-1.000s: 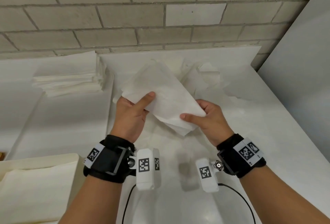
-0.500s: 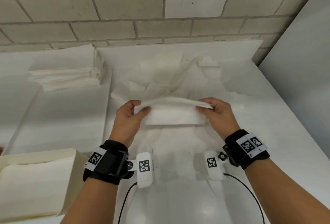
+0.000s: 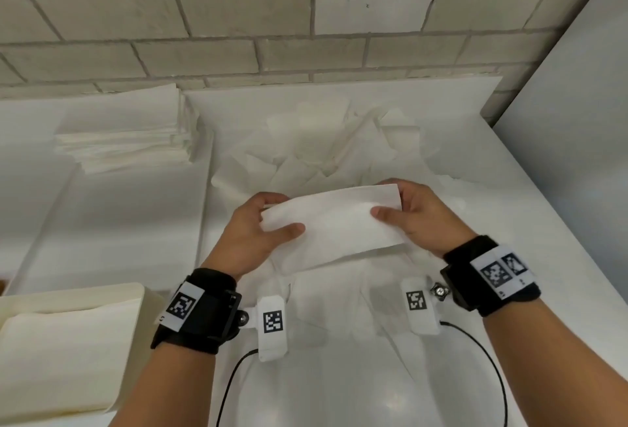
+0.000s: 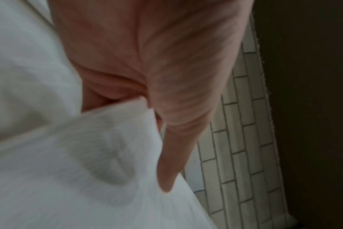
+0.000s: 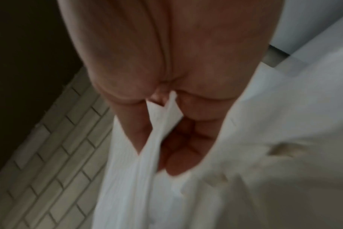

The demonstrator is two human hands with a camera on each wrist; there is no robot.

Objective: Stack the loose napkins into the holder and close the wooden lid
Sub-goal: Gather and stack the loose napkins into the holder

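A folded white napkin (image 3: 334, 226) hangs above the table between my two hands, its broad face toward me. My left hand (image 3: 272, 222) pinches its left end, thumb on top. My right hand (image 3: 390, 204) pinches the right end the same way. The left wrist view shows the napkin (image 4: 68, 162) under my thumb. In the right wrist view the napkin's edge (image 5: 157, 139) runs between thumb and fingers. A heap of loose napkins (image 3: 326, 147) lies behind my hands. The cream holder (image 3: 136, 294) stands at the lower left with napkins (image 3: 64, 355) inside. No wooden lid shows.
A neat pile of folded napkins (image 3: 125, 134) sits at the back left on the white table (image 3: 509, 256). A brick wall (image 3: 306, 18) closes the back. A pale panel (image 3: 577, 103) rises along the right edge. Black cables run from my wrist cameras toward me.
The napkin has gone from open and tilted to folded in half, then turned with its flat face up toward me. Both hands moved slightly apart and kept their pinch.
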